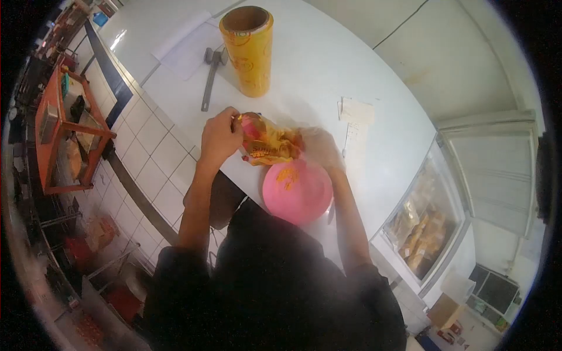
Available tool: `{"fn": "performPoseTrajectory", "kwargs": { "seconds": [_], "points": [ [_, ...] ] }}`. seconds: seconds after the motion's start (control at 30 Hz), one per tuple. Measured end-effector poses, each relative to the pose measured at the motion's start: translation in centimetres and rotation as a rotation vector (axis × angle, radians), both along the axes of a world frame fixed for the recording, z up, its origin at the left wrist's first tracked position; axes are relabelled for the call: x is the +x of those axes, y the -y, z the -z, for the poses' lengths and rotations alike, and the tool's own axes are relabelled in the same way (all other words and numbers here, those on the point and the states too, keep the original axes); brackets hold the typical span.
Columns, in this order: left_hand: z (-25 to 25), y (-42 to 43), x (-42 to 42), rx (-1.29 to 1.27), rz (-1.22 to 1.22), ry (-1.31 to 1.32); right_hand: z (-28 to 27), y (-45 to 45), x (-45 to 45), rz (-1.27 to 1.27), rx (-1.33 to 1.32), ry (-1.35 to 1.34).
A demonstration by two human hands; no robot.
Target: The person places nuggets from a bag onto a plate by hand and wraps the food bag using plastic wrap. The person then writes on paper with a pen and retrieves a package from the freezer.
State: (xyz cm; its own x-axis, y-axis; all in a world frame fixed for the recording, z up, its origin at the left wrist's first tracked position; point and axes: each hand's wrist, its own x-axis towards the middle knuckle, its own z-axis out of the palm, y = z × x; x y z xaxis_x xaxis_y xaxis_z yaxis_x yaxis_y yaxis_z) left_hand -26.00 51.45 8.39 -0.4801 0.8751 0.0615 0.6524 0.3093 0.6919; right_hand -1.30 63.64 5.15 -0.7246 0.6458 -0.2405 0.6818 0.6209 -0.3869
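A yellow and red printed plastic food packet (266, 140) is held over the white table, crumpled and tilted toward a pink bowl (310, 196). My left hand (221, 140) is closed on the packet's left end. At its right end is my right hand (321, 149), which looks pale and hazy, as if in a clear plastic glove; its fingers are closed against the packet and partly hidden. Some yellow-orange food (287, 175) lies in the bowl, near its far side, just below the packet.
A big yellow roll of cling film (252, 58) stands upright beyond my hands, beside a grey long-handled tool (212, 79). Paper slips (356, 111) lie to the right. A freezer (421, 234) with bagged food is at right; an orange shelf (76, 128) stands left.
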Motion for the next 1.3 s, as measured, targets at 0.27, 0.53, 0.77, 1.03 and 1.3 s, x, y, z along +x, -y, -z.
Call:
{"fn": "performPoseTrajectory", "kwargs": {
  "seconds": [0.27,0.53,0.77,1.03,1.3],
  "points": [
    [0.0,-0.6,0.5,-0.006,0.028,0.098,-2.1,1.4,1.3,0.009,0.031,-0.345],
    [2.1,-2.5,0.3,0.117,0.204,0.399,0.3,-2.0,1.4,-0.145,-0.075,-0.112],
    [6.0,0.4,1.6,0.324,0.487,0.563,3.3,-1.4,0.7,0.115,-0.187,-0.511],
    [10.3,-0.7,0.5,0.152,0.304,0.585,-2.6,0.2,-0.6,0.23,-0.446,-0.488],
    [11.2,-2.3,0.8,0.452,0.013,0.93,-0.1,0.4,1.3,0.045,-0.136,-0.554]
  ]
}}
